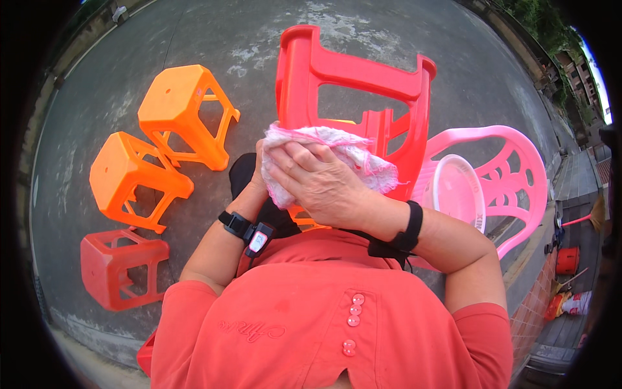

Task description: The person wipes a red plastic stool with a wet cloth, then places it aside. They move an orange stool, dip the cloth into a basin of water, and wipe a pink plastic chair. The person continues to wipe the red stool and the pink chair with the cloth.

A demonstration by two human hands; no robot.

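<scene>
In front of me a red plastic stool is tipped, with its legs pointing away from my body. My right hand grips a white cloth with pink edging and presses it against the near end of the stool. The cloth drapes over that end and hides part of it. At the stool's left edge, beside the cloth, is my left hand, seemingly holding the stool. Its fingers are mostly hidden behind the cloth and the stool.
Orange plastic stools and a red stool stand on concrete at the left. A pink plastic armchair at the right bears a pink basin. Beyond a ledge lie a red bucket and a broom.
</scene>
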